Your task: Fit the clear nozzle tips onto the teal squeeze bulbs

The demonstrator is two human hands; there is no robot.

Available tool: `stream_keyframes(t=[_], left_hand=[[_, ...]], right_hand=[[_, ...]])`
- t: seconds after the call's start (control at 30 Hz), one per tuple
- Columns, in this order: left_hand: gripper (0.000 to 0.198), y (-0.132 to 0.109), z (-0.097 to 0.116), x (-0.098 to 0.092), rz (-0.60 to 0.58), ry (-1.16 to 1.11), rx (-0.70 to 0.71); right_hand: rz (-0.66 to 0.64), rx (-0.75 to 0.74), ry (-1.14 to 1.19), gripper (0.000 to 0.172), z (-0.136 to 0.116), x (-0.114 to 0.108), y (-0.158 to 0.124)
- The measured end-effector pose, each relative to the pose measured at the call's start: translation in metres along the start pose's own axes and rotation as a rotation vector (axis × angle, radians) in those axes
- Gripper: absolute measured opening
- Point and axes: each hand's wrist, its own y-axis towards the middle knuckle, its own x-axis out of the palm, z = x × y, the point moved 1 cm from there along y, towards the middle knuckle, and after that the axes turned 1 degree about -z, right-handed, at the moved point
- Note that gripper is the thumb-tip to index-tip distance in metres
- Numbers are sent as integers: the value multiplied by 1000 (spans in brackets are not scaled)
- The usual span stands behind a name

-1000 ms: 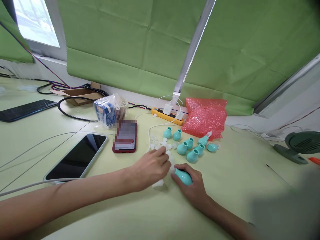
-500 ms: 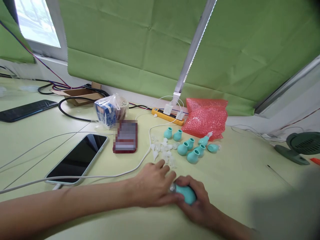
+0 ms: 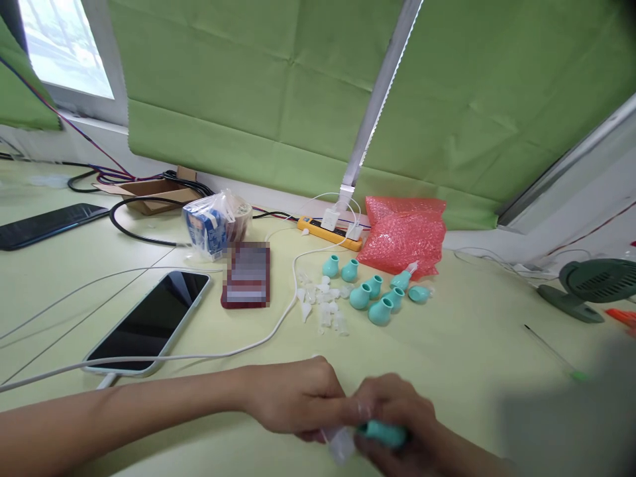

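Note:
My right hand [image 3: 410, 417], at the bottom centre, is wrapped round a teal squeeze bulb [image 3: 385, 434] whose open mouth faces left. Close against it, the closed fingers of my left hand [image 3: 303, 397] grip a clear plastic piece [image 3: 340, 444], blurred by motion. Fingers hide much of both parts. Beyond the hands lies a loose cluster of small translucent plastic pieces [image 3: 325, 308]. Several more teal bulbs [image 3: 380, 311] stand to its right, open ends up. Farther right, a bulb with a clear tip [image 3: 400, 279] and another teal bulb [image 3: 420, 294] lie on their sides.
A white cable [image 3: 233, 351] crosses the table over a phone [image 3: 149, 324]. Behind are a dark red-edged device [image 3: 246, 275], a bagged blue box [image 3: 207, 228], a yellow power strip [image 3: 328, 233] and a red bubble-wrap bag [image 3: 405, 235]. A green fan [image 3: 596, 285] stands at right.
The bulb has turned, and its open mouth now shows. The clear piece is now apart from the bulb, below my left fingers. Both hands are lower, and my left fingers have curled in.

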Motion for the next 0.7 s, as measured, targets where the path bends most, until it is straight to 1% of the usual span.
stream_keyframes(t=[0.07,0.13,0.2,0.23,0.33,0.43,0.57,0.7], left_hand=[[38,0,-3,3,76,331,31],[31,2,-11,9,133,681,-15],[24,5,-22,15,165,902,-59],[21,8,-28,16,177,952,-96],[15,15,-46,13,253,981,-218],[20,19,-60,1,344,975,-308],[20,19,-67,-12,405,908,-333],[21,16,-63,-14,481,806,-297]], right_hand=[[111,113,-78,33,12,-4,1],[198,198,-178,31,26,-8,6],[241,195,-267,24,38,-12,12],[255,168,-318,23,44,-13,15],[271,122,-510,24,59,-13,18],[251,112,-648,20,71,-11,15],[215,29,-684,15,82,-11,10],[212,-74,-670,15,85,-11,9]])
